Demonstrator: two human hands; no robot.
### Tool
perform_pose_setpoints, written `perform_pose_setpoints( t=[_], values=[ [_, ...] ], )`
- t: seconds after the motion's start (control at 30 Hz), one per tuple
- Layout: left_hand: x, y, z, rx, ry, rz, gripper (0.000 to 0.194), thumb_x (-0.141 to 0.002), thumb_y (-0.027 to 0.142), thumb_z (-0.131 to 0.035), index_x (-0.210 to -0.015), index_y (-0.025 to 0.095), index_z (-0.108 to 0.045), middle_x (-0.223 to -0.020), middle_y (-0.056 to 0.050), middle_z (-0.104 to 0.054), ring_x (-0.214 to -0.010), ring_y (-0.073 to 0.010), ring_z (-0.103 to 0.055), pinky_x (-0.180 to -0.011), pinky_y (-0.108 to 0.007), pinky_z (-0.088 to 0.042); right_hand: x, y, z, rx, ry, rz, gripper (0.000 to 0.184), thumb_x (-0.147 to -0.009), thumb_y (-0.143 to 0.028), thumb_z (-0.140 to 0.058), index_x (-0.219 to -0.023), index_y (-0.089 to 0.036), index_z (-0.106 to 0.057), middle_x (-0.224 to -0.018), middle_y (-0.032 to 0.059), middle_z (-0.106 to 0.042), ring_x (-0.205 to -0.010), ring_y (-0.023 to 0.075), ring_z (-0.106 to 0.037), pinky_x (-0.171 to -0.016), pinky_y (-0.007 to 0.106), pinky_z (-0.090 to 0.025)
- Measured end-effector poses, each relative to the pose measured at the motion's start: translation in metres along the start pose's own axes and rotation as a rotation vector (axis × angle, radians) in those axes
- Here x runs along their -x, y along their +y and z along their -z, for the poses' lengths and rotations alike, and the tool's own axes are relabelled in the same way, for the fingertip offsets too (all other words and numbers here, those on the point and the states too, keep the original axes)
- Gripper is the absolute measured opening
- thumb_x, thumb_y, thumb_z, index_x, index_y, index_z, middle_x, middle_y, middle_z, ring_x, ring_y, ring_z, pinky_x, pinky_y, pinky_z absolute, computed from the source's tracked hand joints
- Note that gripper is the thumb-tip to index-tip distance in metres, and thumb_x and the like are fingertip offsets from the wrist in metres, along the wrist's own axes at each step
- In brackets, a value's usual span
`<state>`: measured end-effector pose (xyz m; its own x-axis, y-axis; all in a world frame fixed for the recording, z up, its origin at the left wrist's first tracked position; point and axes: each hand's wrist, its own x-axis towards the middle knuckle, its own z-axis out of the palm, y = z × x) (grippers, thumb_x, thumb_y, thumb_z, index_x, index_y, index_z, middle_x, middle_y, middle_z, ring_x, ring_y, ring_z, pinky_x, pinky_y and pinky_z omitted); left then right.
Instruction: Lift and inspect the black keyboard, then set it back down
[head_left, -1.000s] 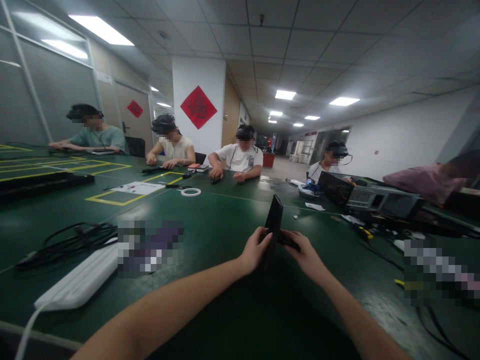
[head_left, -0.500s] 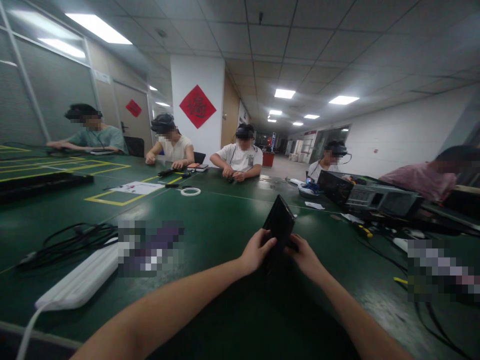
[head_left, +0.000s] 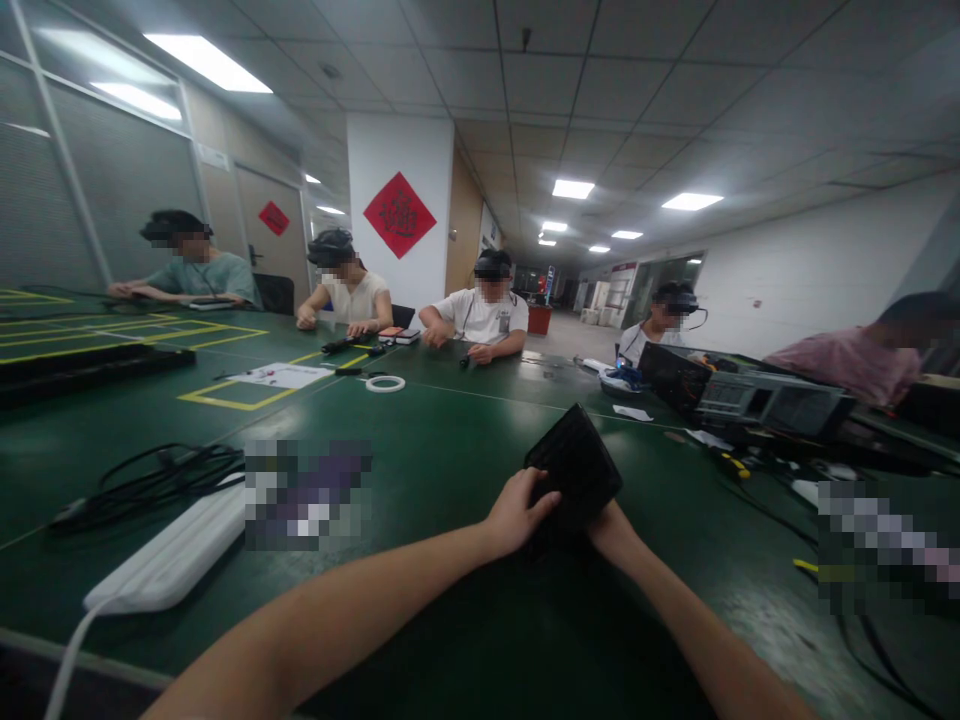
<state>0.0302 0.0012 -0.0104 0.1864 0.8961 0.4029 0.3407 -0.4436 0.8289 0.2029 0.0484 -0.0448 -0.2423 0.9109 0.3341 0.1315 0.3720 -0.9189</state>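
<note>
A flat black rectangular part (head_left: 576,465) is held tilted above the green table, its broad dark face turned toward me. My left hand (head_left: 523,512) is closed on its left edge, with the thumb over the near face and the fingers partly behind. My right hand (head_left: 616,535) is at its lower right corner, and its fingers go out of sight behind the part. What exactly this black part is, I cannot make out. Whether the darker piece at its back belongs to it is hidden.
To the left lie a white power strip (head_left: 172,555), a coiled black cable (head_left: 154,480) and a blurred-out purple item (head_left: 337,480). A white ring (head_left: 385,383) is farther off. An opened computer case (head_left: 772,400) and loose cables occupy the right. Several people sit around the table (head_left: 450,450).
The black part has turned from nearly edge-on to showing its broad face, tilting to the right. My right hand's fingers have passed behind it. The left hand keeps its hold.
</note>
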Motion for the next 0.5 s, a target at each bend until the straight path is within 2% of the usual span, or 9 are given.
perform_pose_setpoints(
  t=[0.1, 0.17, 0.23, 0.3, 0.37, 0.5],
  values=[
    [-0.007, 0.007, 0.005, 0.077, -0.036, 0.080, 0.035, -0.068, 0.036, -0.064, -0.097, 0.017, -0.060, -0.102, -0.009, -0.057, -0.100, -0.0243, -0.048, -0.090, -0.034, -0.035, -0.004, 0.004, -0.008, -0.162, 0.035, -0.048, 0.031, -0.074, -0.043, -0.046, -0.091, -0.022, -0.062, -0.094, 0.0071, -0.066, -0.088, 0.0257, -0.059, -0.080, 0.043, -0.047],
    [-0.017, 0.013, 0.012, 0.252, -0.029, 0.261, 0.027, -0.067, 0.028, -0.065, -0.090, 0.016, -0.062, -0.093, -0.007, -0.059, -0.091, -0.0221, -0.052, -0.085, -0.033, -0.039, -0.004, 0.004, -0.012, -0.209, 0.057, -0.028, 0.032, -0.074, -0.043, -0.047, -0.094, -0.022, -0.061, -0.097, 0.0070, -0.065, -0.089, 0.0238, -0.059, -0.082, 0.041, -0.047],
    [-0.028, 0.015, 0.022, 0.489, 0.097, 0.519, 0.017, -0.071, 0.015, -0.060, -0.088, 0.013, -0.060, -0.083, -0.007, -0.057, -0.075, -0.0169, -0.054, -0.074, -0.030, -0.044, -0.001, 0.003, -0.012, -0.231, 0.068, -0.048, 0.033, -0.075, -0.044, -0.046, -0.095, -0.022, -0.061, -0.095, 0.0072, -0.066, -0.088, 0.0228, -0.059, -0.082, 0.041, -0.047],
    [-0.037, 0.014, 0.033, 0.649, 0.264, 0.711, 0.016, -0.076, 0.006, -0.050, -0.091, 0.010, -0.055, -0.078, -0.006, -0.053, -0.061, -0.0116, -0.051, -0.063, -0.026, -0.046, 0.003, 0.003, -0.011, -0.218, 0.056, -0.108, 0.036, -0.077, -0.048, -0.042, -0.092, -0.022, -0.062, -0.090, 0.0073, -0.067, -0.085, 0.0226, -0.059, -0.078, 0.041, -0.048],
    [-0.042, 0.010, 0.041, 0.703, 0.359, 0.771, 0.019, -0.080, 0.002, -0.040, -0.094, 0.009, -0.050, -0.079, -0.007, -0.050, -0.056, -0.0088, -0.049, -0.057, -0.023, -0.047, 0.007, 0.003, -0.008, -0.214, 0.041, -0.147, 0.035, -0.075, -0.050, -0.044, -0.087, -0.023, -0.063, -0.087, 0.0068, -0.068, -0.085, 0.0228, -0.059, -0.078, 0.041, -0.048],
    [-0.039, 0.008, 0.044, 0.771, 0.311, 0.755, 0.016, -0.084, 0.003, -0.034, -0.095, 0.008, -0.046, -0.078, -0.008, -0.053, -0.055, -0.0082, -0.053, -0.057, -0.022, -0.050, 0.010, -0.001, -0.005, -0.320, 0.017, -0.141, 0.039, -0.071, -0.053, -0.049, -0.094, -0.024, -0.062, -0.097, 0.0063, -0.066, -0.093, 0.0230, -0.057, -0.081, 0.041, -0.048]
  ],
)
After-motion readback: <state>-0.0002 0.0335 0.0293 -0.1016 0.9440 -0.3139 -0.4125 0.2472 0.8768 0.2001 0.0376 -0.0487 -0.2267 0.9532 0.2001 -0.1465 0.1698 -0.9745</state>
